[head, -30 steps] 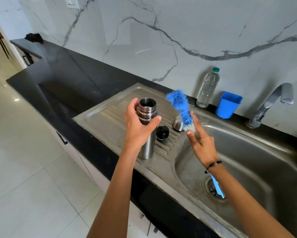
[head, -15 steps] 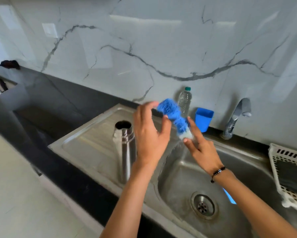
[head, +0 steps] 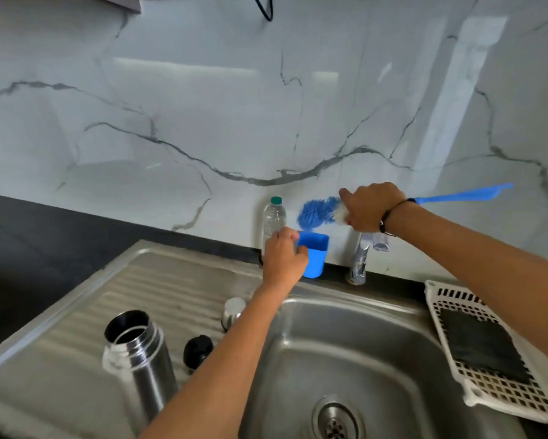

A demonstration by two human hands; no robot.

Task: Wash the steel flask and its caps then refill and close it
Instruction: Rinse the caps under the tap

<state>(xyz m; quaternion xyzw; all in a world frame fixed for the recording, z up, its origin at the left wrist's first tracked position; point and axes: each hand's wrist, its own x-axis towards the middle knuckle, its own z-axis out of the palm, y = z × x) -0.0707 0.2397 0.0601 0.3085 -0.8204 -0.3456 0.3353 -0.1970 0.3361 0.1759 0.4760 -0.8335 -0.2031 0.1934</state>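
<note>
The steel sink (head: 345, 353) fills the lower half of the view, its ribbed drainboard (head: 158, 299) running out toward 9 o'clock. At 4 o'clock a white slotted rack (head: 475, 403) holds a dark pad. The open steel flask (head: 136, 353) stands upright on the drainboard at 7 o'clock, uncapped. The right hand (head: 372, 207), at 2 o'clock, is clenched around a blue bottle brush (head: 317, 212) just behind its bristles, the handle sticking out past the wrist toward 3 o'clock. The left hand (head: 283, 256) reaches to centre, fingers curled at the rim of a blue plastic cup (head: 314, 258); whether it truly grips the cup cannot be told. A clear water bottle (head: 274, 220) stands just beside the cup, the tap (head: 359, 258) on the cup's other side. The steel cap (head: 233, 310) and black stopper (head: 198, 350) rest on the drainboard near the flask.
</note>
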